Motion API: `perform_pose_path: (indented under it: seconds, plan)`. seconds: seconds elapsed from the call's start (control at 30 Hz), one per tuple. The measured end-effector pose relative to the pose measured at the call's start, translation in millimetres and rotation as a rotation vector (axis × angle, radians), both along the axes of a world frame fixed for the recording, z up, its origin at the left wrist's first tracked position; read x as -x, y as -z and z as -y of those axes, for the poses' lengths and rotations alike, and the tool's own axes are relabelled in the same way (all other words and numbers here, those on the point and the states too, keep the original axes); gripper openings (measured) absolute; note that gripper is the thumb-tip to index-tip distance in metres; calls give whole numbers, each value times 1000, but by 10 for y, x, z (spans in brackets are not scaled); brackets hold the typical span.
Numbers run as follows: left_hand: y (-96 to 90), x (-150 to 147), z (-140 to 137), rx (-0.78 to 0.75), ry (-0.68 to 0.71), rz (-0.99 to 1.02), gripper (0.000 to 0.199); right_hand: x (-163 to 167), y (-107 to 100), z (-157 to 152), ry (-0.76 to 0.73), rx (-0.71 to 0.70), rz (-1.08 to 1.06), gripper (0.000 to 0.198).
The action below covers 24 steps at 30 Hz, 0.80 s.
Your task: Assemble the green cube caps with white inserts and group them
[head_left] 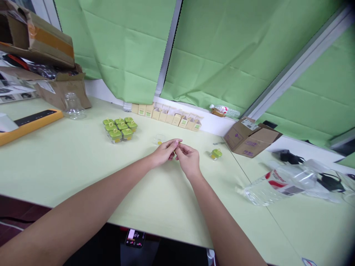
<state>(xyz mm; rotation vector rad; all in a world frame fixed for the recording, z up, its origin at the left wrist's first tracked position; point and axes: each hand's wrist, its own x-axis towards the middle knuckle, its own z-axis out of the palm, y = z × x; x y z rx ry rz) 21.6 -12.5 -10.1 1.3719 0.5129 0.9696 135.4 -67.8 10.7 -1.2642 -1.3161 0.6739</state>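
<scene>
The left hand [164,152] and the right hand [189,158] meet over the table [155,199], just nearer the person than a small clear container [155,139]. Thumbs and fingers of both are drawn in together, pinched on a small yellowish piece [174,152]. Only a sliver of it shows between the fingertips; its shape and any markings are hidden.

The clear container just beyond the left hand is see-through, low and boxy with rounded corners, with a bright yellow patch on its near part. It has no lid on, and its edges almost melt into the pale green tabletop.

Well to the left, a tight cluster of green-lidded containers [122,126] sits in rows. Their lids are glossy olive green, squarish with rounded corners, each topped by a paler loop; the bases below are clear, with yellow patches visible on the nearer ones. A single green-lidded container [216,153] of the same look stands apart, right of the right hand.
</scene>
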Motion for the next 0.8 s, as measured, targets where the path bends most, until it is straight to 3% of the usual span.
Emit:
perform_pose_path:
  seconds: [0.13,0.27,0.43,0.67,0.8]
  plan:
    - [11,-3,-5,-20,-24,-25,59,9,-10,26,135,-12,126,26]
    - [33,-11,-11,-65,-38,-51,61,7,4,11,69,9,51,29]
    - [42,-18,0,-92,-34,-42,62,8,47,-12,125,12,46,33]
    - [14,-30,-2,-4,-55,0,58,-1,-15,12,108,-67,232,28]
    - [17,-44,1,36,-56,22,56,39,-14,15,112,-35,105,27]
